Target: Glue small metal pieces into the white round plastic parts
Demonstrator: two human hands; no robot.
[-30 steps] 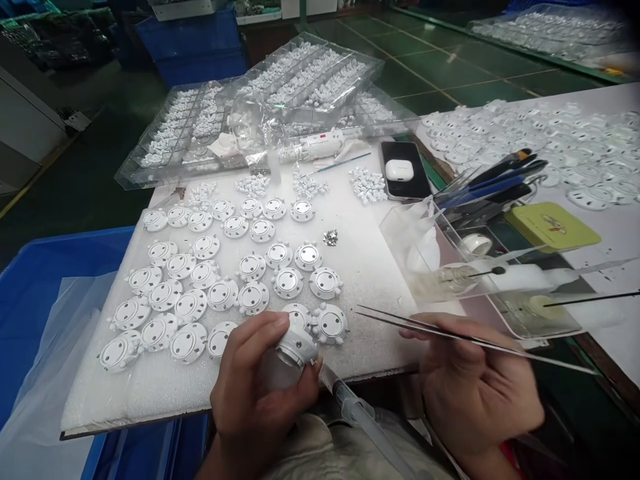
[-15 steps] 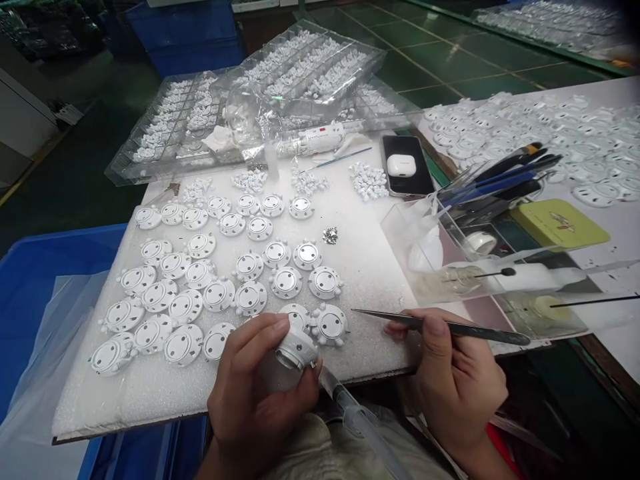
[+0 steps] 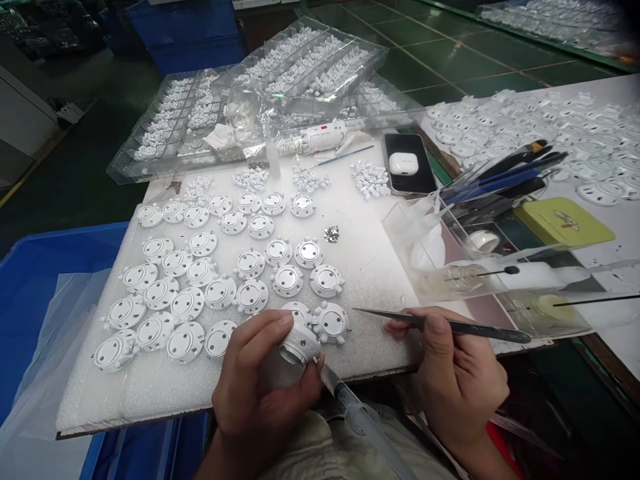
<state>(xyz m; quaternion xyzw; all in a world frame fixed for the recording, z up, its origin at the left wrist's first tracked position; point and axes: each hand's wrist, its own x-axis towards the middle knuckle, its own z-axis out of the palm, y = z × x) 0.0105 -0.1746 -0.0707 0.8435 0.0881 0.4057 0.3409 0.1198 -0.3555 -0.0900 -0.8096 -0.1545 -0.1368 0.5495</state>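
Note:
My left hand [image 3: 260,393] is closed around a small round white part [image 3: 299,347] at the near edge of a white foam board [image 3: 370,267]. A clear syringe [image 3: 360,417] lies on my lap with its tip at that part. My right hand [image 3: 453,380] pinches metal tweezers [image 3: 440,323], tips shut and pointing left toward the held part. Several matching round white parts [image 3: 220,277] lie in rows on the board just beyond my left hand. A small pile of shiny bits [image 3: 331,234] sits mid-board.
Clear trays of small white pieces [image 3: 280,87] stand at the board's far end, beside a white tube [image 3: 320,138]. A phone with an earbud case [image 3: 406,163], a clear box holding brushes [image 3: 500,180], a yellow tin [image 3: 563,223] and a blue bin [image 3: 40,280] surround the board.
One second ago the tweezers were spread and held slanting; now their tips are together and they lie level, pinched nearer the middle. My left hand has kept still with the part.

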